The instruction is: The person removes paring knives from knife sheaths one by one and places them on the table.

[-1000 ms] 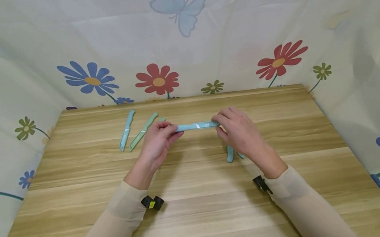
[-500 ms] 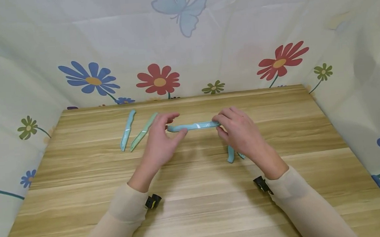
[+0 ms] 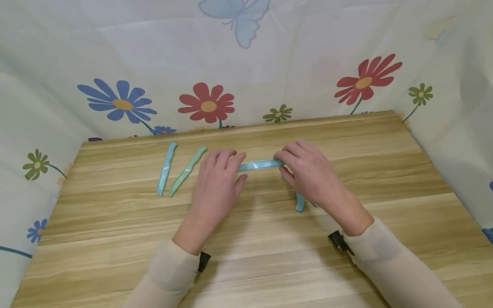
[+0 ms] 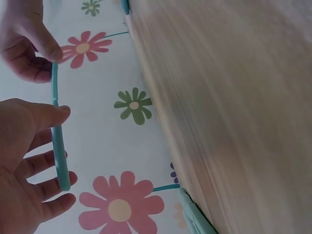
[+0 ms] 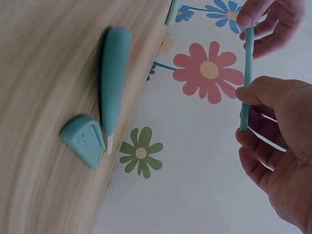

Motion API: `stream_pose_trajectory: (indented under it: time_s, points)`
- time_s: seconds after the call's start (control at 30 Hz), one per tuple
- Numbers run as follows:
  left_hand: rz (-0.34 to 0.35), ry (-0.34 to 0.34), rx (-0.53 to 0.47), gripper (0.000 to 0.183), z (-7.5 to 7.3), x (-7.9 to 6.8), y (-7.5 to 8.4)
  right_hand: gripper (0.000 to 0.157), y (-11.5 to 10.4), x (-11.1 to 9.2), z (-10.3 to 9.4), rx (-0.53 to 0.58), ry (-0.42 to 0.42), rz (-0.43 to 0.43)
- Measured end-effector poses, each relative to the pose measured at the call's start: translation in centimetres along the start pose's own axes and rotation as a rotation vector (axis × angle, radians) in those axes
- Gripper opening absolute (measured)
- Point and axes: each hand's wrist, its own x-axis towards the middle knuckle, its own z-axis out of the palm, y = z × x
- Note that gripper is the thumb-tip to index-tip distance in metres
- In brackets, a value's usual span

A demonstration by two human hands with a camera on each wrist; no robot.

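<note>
Nearest, at seven and four o'clock from the sheathed blue knife [image 3: 265,164] held mid-view, two cream sleeves [image 3: 152,282] reach in, each with a small black device [image 3: 340,242] at the cuff. Between four and five o'clock a blue handle [image 3: 300,202] lies on the wood-grain table [image 3: 262,275], partly hidden by the right hand [image 3: 312,171]; the right wrist view shows a small blue-green embossed piece [image 5: 84,141] just beside it. The right hand, at three o'clock, pinches the knife's sheathed end between thumb and fingers, keeping it nearly level above the table. The left hand [image 3: 216,184], at eight o'clock, is loosely spread around its handle end, thumb and fingers parted; firm contact cannot be told. Toward nine o'clock a green sheathed knife [image 3: 187,172] and, farther out, a pale-blue sheathed knife [image 3: 167,169] lie slanted. Farthest, white cloth [image 3: 159,51] shows flowers [image 3: 208,106] and, at twelve, a blue butterfly [image 3: 238,14].
</note>
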Motion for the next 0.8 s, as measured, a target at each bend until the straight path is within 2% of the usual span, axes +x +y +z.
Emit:
stream_pose_trajectory:
  time_s: [0.2, 0.6, 0.8]
  points:
    - [0.039, 0.011, 0.044, 0.043, 0.34, -0.15, 0.55, 0.023, -0.18, -0.04, -0.07, 0.001, 0.005, -0.007]
    - [0.016, 0.041, 0.059, 0.025, 0.42, -0.11, 0.82, 0.023, -0.25, -0.05, 0.09, 0.0, 0.005, -0.01]
    - [0.018, 0.038, 0.073, 0.023, 0.49, -0.12, 0.81, 0.023, -0.3, -0.13, 0.04, 0.005, -0.008, -0.004]
